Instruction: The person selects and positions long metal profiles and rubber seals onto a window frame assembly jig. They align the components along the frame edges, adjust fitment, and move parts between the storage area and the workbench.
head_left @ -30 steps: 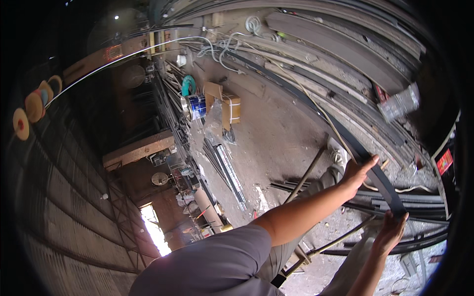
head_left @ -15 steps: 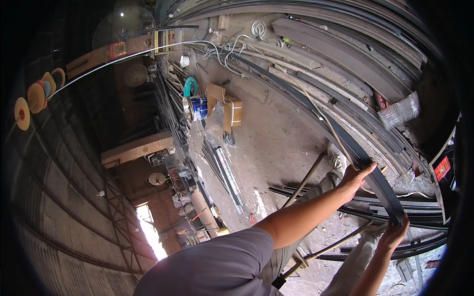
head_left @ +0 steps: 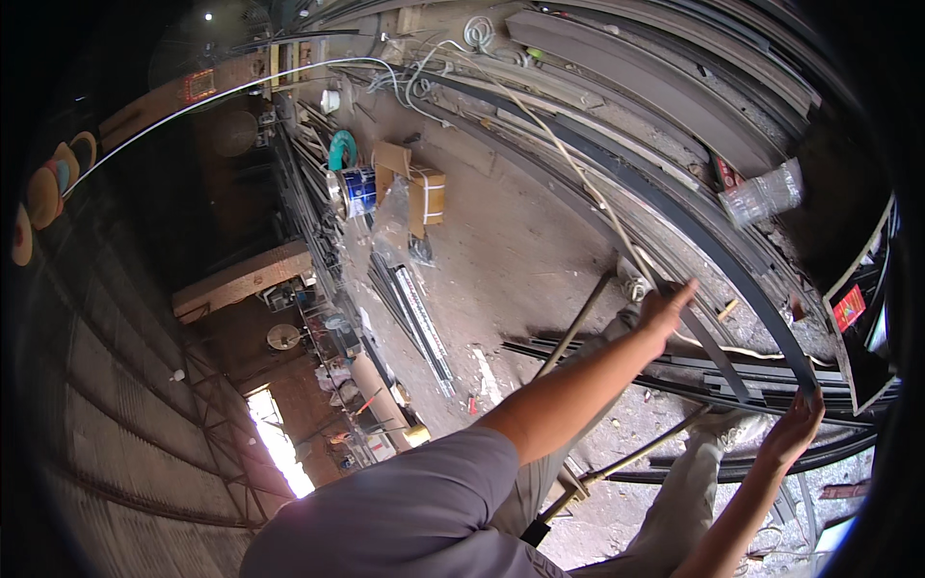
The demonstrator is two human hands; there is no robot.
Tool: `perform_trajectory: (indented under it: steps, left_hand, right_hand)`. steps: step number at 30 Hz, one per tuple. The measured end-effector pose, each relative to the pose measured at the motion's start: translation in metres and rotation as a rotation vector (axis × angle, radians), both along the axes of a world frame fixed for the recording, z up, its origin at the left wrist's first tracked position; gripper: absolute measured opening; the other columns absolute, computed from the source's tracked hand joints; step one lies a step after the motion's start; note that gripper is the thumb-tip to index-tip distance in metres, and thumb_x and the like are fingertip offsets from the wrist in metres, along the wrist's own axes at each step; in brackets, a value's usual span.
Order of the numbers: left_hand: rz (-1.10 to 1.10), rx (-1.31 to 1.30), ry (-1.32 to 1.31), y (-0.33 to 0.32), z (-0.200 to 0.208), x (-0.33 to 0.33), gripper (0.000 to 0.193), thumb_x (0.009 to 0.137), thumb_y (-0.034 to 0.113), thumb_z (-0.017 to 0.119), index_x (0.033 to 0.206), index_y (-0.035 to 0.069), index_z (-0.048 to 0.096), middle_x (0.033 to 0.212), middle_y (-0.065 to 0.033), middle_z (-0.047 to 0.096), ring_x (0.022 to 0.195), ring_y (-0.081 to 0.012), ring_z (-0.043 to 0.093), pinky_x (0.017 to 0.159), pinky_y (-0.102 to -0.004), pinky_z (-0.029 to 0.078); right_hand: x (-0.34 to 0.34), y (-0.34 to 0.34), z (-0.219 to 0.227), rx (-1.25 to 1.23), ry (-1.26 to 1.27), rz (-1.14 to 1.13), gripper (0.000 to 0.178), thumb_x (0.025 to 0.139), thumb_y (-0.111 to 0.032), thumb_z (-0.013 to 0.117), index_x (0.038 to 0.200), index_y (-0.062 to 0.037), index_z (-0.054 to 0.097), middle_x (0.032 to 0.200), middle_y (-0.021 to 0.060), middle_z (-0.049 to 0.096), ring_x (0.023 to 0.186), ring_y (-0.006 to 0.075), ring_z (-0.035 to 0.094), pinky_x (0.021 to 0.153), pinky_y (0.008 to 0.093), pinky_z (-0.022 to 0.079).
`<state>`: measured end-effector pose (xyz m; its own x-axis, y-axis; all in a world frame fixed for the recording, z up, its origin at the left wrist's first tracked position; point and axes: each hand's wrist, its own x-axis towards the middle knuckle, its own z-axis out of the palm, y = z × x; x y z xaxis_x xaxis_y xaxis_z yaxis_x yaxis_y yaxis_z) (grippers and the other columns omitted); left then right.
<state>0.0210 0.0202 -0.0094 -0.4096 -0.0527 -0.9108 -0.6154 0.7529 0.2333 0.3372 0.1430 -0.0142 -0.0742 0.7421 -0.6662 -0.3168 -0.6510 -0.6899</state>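
Left hand (head_left: 665,313) curls around a dark strip (head_left: 715,356) while the right hand (head_left: 798,426) grips a longer strip (head_left: 780,330) by its end, beside piled lengths (head_left: 655,106); a pale cord (head_left: 590,190) crosses close by, bare floor (head_left: 511,231) stretching toward a carton (head_left: 426,197).

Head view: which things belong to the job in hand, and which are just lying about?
Job in hand:
- long dark flat strip, its end in the right hand
- second dark flat strip, at the left hand

Apparently lying about:
- brown cardboard box
- round blue can
- teal ring
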Motion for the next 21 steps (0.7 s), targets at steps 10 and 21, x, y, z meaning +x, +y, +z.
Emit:
perform_trajectory:
  steps: [10, 21]
  left_hand:
    - [0.409, 0.458, 0.006, -0.005, -0.027, -0.023, 0.04, 0.088, 0.039, 0.082, 0.107, 0.014, 0.058, 0.089, -0.0005, 0.067, 0.059, -0.0085, 0.047, 0.055, -0.0251, 0.038]
    - [0.499, 0.486, -0.025, -0.012, -0.024, -0.024, 0.023, 0.109, 0.024, 0.05, 0.129, 0.013, 0.049, 0.126, -0.0158, 0.068, 0.085, -0.0169, 0.067, 0.073, -0.0259, 0.056]
  right_hand:
    - [-0.016, -0.003, 0.029, 0.049, 0.032, -0.031, 0.042, 0.108, -0.025, 0.045, 0.133, 0.0055, 0.057, 0.139, 0.0263, 0.058, 0.138, 0.0357, 0.049, 0.122, 0.0467, 0.031]
    - [-0.046, -0.009, 0.058, 0.144, -0.033, -0.06, 0.047, 0.105, -0.028, 0.043, 0.123, 0.0094, 0.066, 0.124, 0.0224, 0.068, 0.122, 0.0321, 0.062, 0.11, 0.044, 0.042]
